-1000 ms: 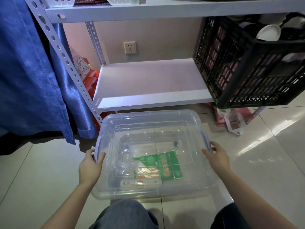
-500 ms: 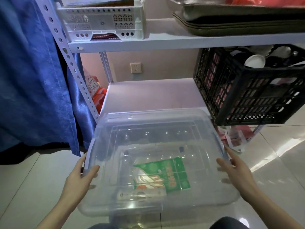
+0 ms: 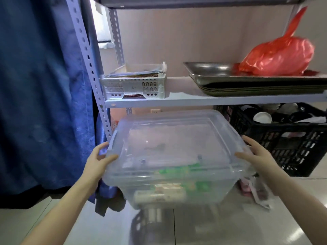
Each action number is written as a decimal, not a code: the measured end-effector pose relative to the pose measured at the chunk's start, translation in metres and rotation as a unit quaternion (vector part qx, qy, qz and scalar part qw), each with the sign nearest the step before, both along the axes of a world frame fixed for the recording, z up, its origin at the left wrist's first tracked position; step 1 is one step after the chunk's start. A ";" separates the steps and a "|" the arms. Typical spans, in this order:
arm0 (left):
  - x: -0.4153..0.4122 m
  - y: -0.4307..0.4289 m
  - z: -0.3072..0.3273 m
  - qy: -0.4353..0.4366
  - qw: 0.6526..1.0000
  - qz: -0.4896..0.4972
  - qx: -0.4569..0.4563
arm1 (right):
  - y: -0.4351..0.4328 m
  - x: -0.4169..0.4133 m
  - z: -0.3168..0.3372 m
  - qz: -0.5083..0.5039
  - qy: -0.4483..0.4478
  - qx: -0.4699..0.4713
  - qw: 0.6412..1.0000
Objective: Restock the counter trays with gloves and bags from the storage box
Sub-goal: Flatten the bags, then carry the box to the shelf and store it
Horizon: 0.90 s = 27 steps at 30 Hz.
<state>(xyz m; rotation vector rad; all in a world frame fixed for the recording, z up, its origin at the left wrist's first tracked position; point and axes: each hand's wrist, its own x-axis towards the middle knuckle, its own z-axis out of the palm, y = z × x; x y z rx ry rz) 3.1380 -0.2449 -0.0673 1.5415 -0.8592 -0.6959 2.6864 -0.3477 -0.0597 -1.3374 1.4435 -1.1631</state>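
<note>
Lifted since a second ago: storage box (image 3: 177, 152) was on the floor tiles, now held in the air in front of the rack, just under the middle shelf (image 3: 194, 100). Blue curtain (image 3: 40, 85) hangs left of the rack. Box clear, lid on. Black crate (image 3: 292, 144) behind its right end. Stacked metal trays (image 3: 247, 84) on the shelf, red bag (image 3: 277, 57) on them; white basket (image 3: 134, 87) at the shelf's left. Left hand (image 3: 99, 161) grips the left handle, thumb on the lid; right hand (image 3: 254, 156) clasps the right rim likewise. Green packet (image 3: 177, 171) and pale roll (image 3: 159, 194) inside, blurred.
</note>
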 end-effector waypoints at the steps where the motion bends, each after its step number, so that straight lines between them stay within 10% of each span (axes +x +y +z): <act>1: 0.000 -0.009 0.003 0.014 1.000 -0.007 -0.007 | -0.005 0.005 0.002 0.006 0.011 -0.009 1.000; 11: 0.006 -0.094 0.000 -0.177 0.980 0.076 -0.043 | -0.080 0.058 -0.016 -0.162 0.087 -0.036 0.982; 18: -0.032 -0.082 -0.018 -0.597 0.785 -0.117 -0.117 | -0.102 0.088 0.002 -0.189 0.201 -0.042 0.960; 27: -0.047 -0.100 -0.005 -0.624 0.765 -0.095 -0.131 | -0.044 0.111 -0.028 -0.043 0.480 -0.397 0.781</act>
